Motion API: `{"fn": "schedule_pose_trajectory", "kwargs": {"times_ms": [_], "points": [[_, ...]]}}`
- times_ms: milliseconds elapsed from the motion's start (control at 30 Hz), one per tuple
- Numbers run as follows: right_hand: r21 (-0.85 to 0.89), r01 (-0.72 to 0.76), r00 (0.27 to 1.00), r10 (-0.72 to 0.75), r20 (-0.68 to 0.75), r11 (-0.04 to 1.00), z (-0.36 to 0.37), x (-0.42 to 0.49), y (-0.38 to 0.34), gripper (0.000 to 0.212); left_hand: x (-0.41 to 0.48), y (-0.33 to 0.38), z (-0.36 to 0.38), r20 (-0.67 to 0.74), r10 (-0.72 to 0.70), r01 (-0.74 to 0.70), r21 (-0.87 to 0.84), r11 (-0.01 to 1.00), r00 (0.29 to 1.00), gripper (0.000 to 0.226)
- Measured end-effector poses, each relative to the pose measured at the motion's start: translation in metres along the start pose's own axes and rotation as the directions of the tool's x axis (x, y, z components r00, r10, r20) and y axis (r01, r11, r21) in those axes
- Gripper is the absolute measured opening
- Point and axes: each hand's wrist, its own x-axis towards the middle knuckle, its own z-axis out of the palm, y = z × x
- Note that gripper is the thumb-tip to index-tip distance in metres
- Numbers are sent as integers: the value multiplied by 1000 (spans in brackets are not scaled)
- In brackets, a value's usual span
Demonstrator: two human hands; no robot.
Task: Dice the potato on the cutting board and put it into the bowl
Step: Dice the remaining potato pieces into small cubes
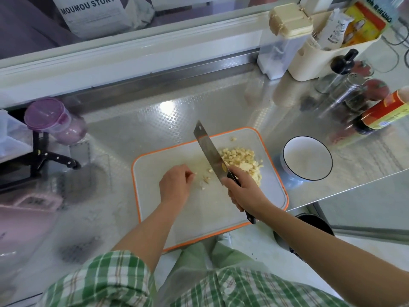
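Orange-edged board [199, 218] has diced potato [239, 158] piled far right, just beyond right hand [241, 191] gripping knife [208, 149] handle, blade angled across board; left hand [174, 182] mid-board, fingers curled, stray bits [207, 178] just beside fingertips, hold unclear; bowl [285, 151] right of board.

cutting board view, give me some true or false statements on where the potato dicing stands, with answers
1. The right hand grips the cleaver by its black handle. True.
2. The white bowl stands on the steel counter, to the right of the cutting board. True.
3. The white bowl holds diced potato. False: it is empty; the diced potato is piled on the cutting board.
4. The left hand holds a whole potato. False: its fingertips are beside a few small loose pieces on the cutting board.
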Motion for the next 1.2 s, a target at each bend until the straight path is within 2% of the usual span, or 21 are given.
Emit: {"fn": "schedule_pose_trajectory", "kwargs": {"times_ms": [167, 300, 433, 567, 700, 867, 1033, 1200], "points": [[-77, 2, 1000, -1, 11, 997, 15, -3, 0, 15, -12, -14, 2, 49, 93, -97, 70, 993, 994, 6], [-61, -13, 998, 9, -68, 998, 17, -4, 0, 20, -16, -9, 2, -6, 172, -171, 69, 983, 985, 24], [-10, -19, 990, 17, -141, 1000, 13, -4, 0, 22, -14, 0, 6, 13, 343, -343, 70, 937, 939, 24], [-34, -30, 987, 24, -160, 999, 8, -8, 4, 23, -8, 12, 12, 44, 419, -421, 122, 899, 907, 22], [-4, -52, 987, 50, -155, 999, 8, -11, 7, 21, -2, 17, 17, 59, 393, -397, 191, 898, 918, 16], [-4, -53, 988, 52, -146, 999, 9, -9, 6, 19, 4, 13, 12, 43, 357, -358, 183, 916, 933, 10], [3, -46, 993, 46, -108, 999, 15, -4, 0, 20, -2, -9, -1, -33, 220, -212, 156, 965, 975, 9], [-1, -28, 997, 28, -73, 1000, 21, -2, -4, 22, -9, -18, 1, -10, 138, -135, 151, 979, 990, 4]]}}
